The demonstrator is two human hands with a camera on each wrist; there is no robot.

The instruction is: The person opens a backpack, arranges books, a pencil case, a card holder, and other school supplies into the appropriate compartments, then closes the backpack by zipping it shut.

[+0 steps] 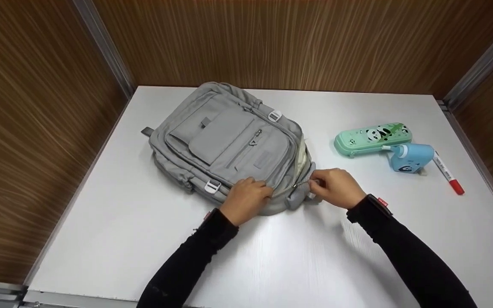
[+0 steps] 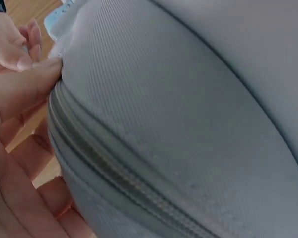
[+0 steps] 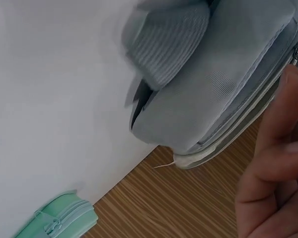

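As the left hand [image 1: 247,199] grips a gray backpack [image 1: 229,128], the right hand [image 1: 337,186] pinches its zipper pull [image 1: 301,184].
Beyond the pinching fingers lies a green case [image 1: 357,140].

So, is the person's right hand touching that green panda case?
Apart. The head view shows a strip of white tabletop between the right hand and the green panda case.
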